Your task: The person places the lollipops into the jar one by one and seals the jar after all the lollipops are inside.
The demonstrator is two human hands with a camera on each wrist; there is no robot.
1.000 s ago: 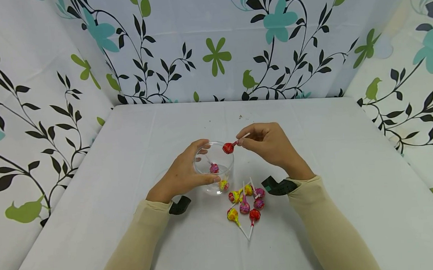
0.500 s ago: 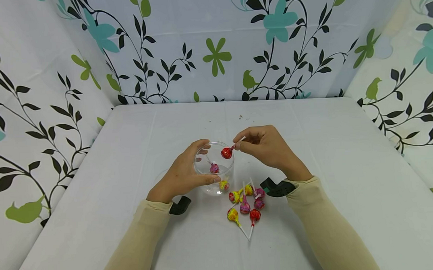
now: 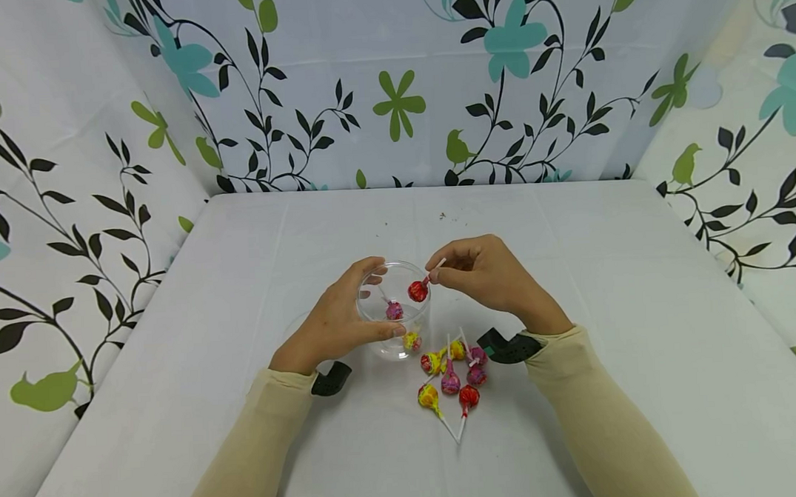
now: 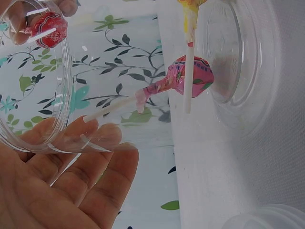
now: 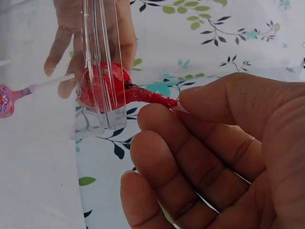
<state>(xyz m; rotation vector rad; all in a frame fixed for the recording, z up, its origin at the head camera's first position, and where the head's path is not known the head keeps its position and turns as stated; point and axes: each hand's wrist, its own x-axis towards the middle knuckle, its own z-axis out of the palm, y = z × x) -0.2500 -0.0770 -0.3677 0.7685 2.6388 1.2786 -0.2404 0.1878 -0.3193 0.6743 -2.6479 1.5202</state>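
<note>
My left hand [image 3: 337, 318] grips a clear plastic jar [image 3: 397, 337] around its side, fingers behind and thumb in front. Inside the jar lie a pink lollipop [image 4: 193, 78] and a yellow lollipop [image 3: 412, 341], both also showing through the wall in the left wrist view. Between thumb and forefinger, my right hand [image 3: 486, 274] pinches a red lollipop [image 5: 107, 86] by its stick, just below the wrapper's twisted end. The red candy head is at the jar's mouth, seen through the rim in the right wrist view.
Right of the jar's base, several lollipops lie in a loose pile on the white table: a yellow lollipop [image 3: 428, 397], a red lollipop [image 3: 468, 397] and a purple lollipop [image 3: 450, 382] among them. A clear round lid [image 4: 264, 218] lies by the left wrist. Patterned curtains [image 3: 390, 78] surround the table.
My right hand has moved slightly left and down, bringing the red lollipop from above the jar's rim down into its mouth. The left hand and jar have stayed in place.
</note>
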